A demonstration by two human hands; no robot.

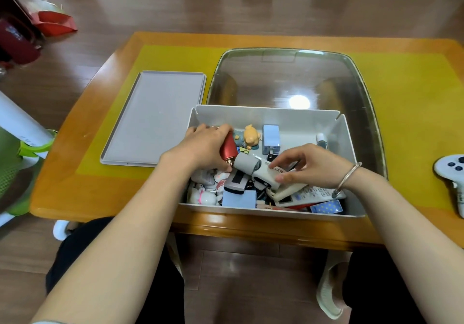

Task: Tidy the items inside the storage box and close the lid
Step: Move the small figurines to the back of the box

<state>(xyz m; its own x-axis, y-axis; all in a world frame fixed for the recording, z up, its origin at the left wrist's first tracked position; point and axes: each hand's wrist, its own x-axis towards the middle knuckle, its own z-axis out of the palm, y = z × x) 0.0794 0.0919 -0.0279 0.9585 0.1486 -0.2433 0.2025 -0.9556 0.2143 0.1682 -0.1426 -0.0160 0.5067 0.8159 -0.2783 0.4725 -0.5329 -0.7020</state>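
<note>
A white storage box (pixel 296 120) stands open at the table's near edge, crowded with small items. Its grey lid (pixel 155 118) lies flat on the table to the box's left. My left hand (pixel 203 148) grips a red bottle with a gold tip (pixel 229 149) over the box's left side. My right hand (pixel 308 165) pinches a white mini fan with a grey end (pixel 256 169) over the middle. Inside the box I also see an orange figurine (pixel 251 135), a light blue case (pixel 271 135), a white remote (pixel 311 194) and a blue card box (pixel 239 198).
A glass tray (pixel 361 83) sits behind the box on a yellow mat (pixel 406 113). A white game controller (pixel 452 173) lies at the table's right edge. A red bag (pixel 56 24) is on the floor at far left, a green-and-white chair (pixel 22 148) beside the table.
</note>
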